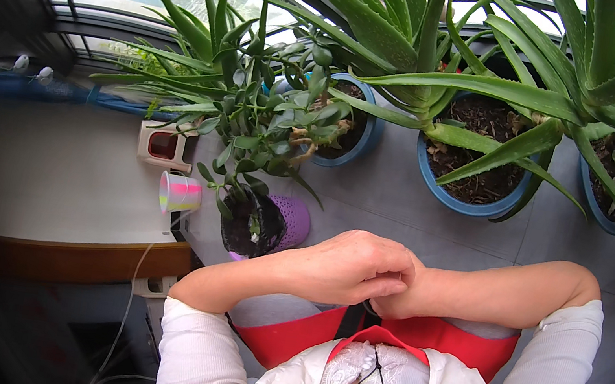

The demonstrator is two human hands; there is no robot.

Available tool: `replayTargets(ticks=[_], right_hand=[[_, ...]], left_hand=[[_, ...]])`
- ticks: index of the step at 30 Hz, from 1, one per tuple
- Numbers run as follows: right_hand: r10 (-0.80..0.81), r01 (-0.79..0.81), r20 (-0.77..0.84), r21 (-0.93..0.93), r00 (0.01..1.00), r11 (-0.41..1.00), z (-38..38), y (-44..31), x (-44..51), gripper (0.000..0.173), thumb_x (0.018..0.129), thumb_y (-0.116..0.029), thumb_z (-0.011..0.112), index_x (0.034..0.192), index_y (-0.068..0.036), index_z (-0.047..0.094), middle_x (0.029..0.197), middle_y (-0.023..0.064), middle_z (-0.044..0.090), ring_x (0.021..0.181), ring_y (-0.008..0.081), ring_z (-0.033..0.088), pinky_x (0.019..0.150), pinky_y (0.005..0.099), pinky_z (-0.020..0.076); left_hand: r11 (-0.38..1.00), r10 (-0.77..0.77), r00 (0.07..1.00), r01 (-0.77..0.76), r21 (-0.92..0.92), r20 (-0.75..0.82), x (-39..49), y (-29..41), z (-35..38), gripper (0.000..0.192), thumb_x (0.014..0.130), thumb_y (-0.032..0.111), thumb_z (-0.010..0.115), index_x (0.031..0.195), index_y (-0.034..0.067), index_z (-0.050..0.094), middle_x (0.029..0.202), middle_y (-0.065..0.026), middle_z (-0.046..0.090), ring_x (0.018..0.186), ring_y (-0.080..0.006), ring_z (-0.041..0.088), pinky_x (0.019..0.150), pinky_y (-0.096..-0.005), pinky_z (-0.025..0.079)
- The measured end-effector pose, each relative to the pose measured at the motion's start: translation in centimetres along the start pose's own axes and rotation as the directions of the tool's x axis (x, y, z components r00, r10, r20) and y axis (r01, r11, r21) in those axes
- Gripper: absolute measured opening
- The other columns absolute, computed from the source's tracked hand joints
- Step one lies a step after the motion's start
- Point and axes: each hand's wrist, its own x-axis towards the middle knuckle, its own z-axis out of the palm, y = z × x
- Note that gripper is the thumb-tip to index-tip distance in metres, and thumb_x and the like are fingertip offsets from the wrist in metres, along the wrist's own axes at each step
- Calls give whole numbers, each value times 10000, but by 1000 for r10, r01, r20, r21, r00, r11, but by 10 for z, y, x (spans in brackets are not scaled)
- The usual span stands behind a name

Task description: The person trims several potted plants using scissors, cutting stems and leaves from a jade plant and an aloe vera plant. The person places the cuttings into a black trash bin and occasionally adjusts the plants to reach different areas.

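My left hand [359, 265] lies over my right hand [396, 305] in front of my body. Its fingers are curled against the right hand near the wrist. Most of the right hand's fingers are hidden beneath it, so whether anything is held between them does not show. A small dark thing pokes out just under the hands, too little visible to name. Below them, red cloth [289, 332] with a black strap [350, 321] spans my lap over grey trousers.
Aloe plants [417, 59] in blue pots [463, 206] line the window side. A leafy succulent [271, 115] overhangs a purple bin [294, 223] with a black liner [233, 211]. To the left are a striped bucket [180, 194], a plastic stool [163, 161] and a wooden edge [83, 254].
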Motion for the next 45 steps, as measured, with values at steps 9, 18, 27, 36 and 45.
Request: replayTargets(ticks=[9,18,27,36,45], right_hand=[[84,-59,138,-180,987,982,-3,0,2,244,831,-163,505,1048,-92,591,1077,100,638,1042,268,593,910,378,482],[441,-355,84,-469,894,809,-56,-19,-8,321,797,-382,592,792,-70,667,764,159,680,745,338,669,684,437,523],[524,-511,-508,179,684,841,-116,26,-19,320,731,-273,720,752,33,628,536,126,553,484,234,548,518,353,436],[468,-288,-343,461,814,839,-149,85,75,288,803,-259,714,755,-7,582,621,-27,505,556,48,442,485,230,334],[449,-258,-327,488,832,834,-161,101,97,276,815,-260,718,766,-17,598,617,-14,540,535,58,496,484,225,378]], left_hand=[[999,37,998,-37,-14,-50,-17,-19,10,105,875,95,614,946,19,596,852,-147,601,778,-338,598,683,-403,485],[988,152,988,-152,-33,-26,-28,-41,8,125,895,129,595,965,26,577,848,-130,597,793,-336,587,688,-411,477],[991,-44,999,47,-128,30,-48,-82,-5,187,916,151,576,1037,9,575,847,-124,611,763,-288,604,691,-387,472],[973,-150,989,149,-174,9,-80,-110,-1,244,930,166,570,1108,1,557,861,-98,620,785,-261,605,713,-371,478],[937,-236,972,229,-265,5,-93,-120,1,301,938,178,554,1170,-14,545,935,-111,614,836,-250,608,741,-360,488]])
